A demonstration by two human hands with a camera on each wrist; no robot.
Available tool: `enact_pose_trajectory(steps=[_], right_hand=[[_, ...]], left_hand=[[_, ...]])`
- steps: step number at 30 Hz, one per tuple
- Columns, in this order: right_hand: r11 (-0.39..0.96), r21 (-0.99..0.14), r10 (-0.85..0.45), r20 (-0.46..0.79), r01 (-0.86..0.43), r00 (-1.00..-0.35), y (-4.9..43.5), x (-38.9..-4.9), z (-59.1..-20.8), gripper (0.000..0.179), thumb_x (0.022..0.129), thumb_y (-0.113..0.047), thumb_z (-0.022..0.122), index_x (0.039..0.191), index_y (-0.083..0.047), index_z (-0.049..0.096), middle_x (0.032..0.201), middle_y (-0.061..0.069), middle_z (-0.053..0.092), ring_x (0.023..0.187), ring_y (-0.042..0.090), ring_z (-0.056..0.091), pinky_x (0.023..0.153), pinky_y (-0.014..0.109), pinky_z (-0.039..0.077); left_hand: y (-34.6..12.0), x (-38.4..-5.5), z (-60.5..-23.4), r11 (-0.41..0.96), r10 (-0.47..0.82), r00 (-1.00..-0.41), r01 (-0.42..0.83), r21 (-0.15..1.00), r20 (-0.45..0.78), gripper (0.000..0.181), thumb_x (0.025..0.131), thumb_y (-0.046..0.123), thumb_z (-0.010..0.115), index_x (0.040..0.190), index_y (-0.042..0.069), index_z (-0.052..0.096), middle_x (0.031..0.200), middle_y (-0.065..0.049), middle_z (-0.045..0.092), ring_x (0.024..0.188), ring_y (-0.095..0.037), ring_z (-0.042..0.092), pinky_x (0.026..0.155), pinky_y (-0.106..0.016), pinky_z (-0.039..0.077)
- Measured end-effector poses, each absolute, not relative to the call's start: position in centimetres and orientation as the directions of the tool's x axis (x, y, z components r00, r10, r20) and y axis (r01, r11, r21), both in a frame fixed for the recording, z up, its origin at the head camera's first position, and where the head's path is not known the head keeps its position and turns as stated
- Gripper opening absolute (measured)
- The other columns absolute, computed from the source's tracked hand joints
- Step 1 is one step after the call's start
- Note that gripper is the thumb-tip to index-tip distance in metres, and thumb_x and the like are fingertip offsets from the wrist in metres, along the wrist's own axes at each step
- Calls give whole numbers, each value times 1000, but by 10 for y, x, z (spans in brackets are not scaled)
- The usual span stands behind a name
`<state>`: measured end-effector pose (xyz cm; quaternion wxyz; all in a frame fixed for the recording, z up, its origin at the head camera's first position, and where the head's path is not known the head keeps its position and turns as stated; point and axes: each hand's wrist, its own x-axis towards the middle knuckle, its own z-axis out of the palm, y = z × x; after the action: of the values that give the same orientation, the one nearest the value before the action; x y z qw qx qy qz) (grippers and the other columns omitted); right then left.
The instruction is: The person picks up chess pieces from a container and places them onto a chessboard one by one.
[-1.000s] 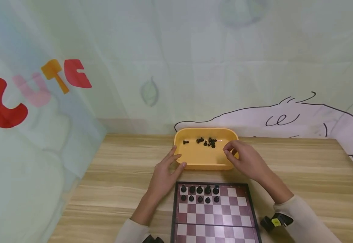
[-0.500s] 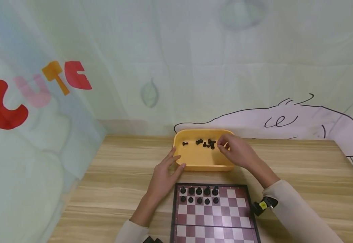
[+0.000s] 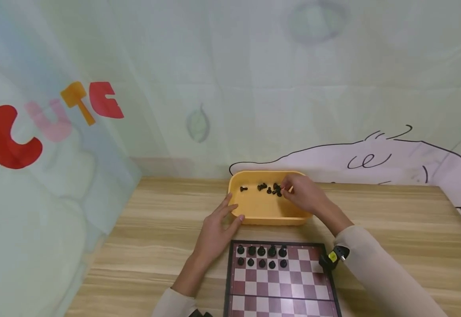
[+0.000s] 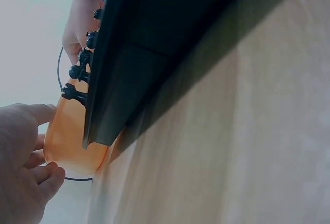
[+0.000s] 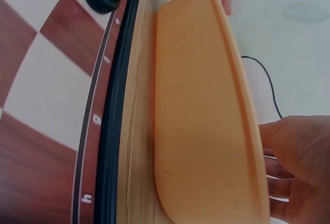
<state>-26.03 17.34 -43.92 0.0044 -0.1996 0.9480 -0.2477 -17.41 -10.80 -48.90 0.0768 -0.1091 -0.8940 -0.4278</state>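
A yellow plastic tray (image 3: 254, 211) stands at the back of the table with several black chess pieces (image 3: 269, 190) lying in it. My left hand (image 3: 213, 231) holds the tray's left end, fingers spread over the rim and thumb at the front wall. Over the right rim reaches my right hand (image 3: 303, 193), thumb and index fingertips right at the cluster of pieces; I cannot tell whether one is pinched. Before the tray lies a magnetic-style chessboard (image 3: 262, 288), where black pieces (image 3: 271, 251) stand in two rows on its far left side. From the right wrist, the tray wall (image 5: 201, 105) hides the fingertips.
The wooden table (image 3: 155, 237) extends to both sides of the board. Behind the tray hangs a printed cloth (image 3: 246, 110). One black chess piece (image 3: 243, 189) lies apart at the tray's left.
My right hand has moved left and inward, from the tray's right rim to the cluster of pieces. The left hand has stayed at the left end.
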Motion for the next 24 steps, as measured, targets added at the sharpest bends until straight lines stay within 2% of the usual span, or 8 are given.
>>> enact_pose_trajectory(steps=[11,24], right_hand=[[821,-438,-377,68,-367,-924,171,-270,-449,16,97,-7,73,111,1,71,107,15,78,101,31,74,92,49,63],[846,-391,-347,115,-364,-931,168,-272,-459,11,96,-11,78,101,-5,71,100,10,77,94,27,72,84,45,64]], left_hand=[[-110,-174,-489,602,132,-964,264,754,232,48,102,40,72,139,8,68,169,-3,40,154,-31,43,126,-50,38],[-108,-173,-487,608,128,-965,257,751,227,49,103,40,71,139,8,68,169,-1,40,154,-28,43,126,-48,38]])
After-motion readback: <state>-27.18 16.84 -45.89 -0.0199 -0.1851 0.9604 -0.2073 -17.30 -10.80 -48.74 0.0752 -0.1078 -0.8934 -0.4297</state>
